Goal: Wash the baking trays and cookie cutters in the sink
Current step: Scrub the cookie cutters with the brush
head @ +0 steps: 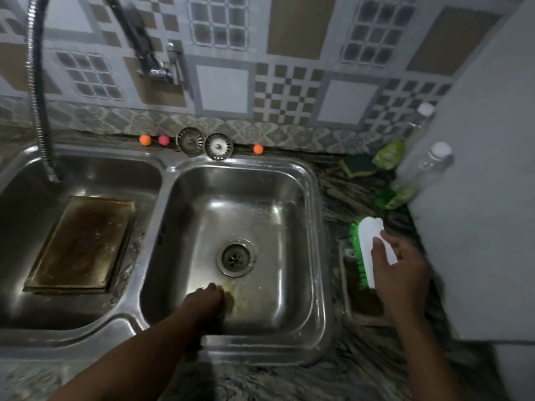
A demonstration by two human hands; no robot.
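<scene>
Head cam: right hand (402, 270) grips the brush (373, 235) over a tray (347, 308), probably to scrub it; left hand (208, 299) reaches into the sink (318, 256), grip unclear

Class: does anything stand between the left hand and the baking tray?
Yes: the divider between basins. The left hand is in the right basin; the baking tray lies flat in the left; the right hand holds a brush.

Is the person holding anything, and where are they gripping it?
The right hand grips the scrub brush by the near end of its white back. The left hand only touches the basin floor, holding nothing.
</scene>
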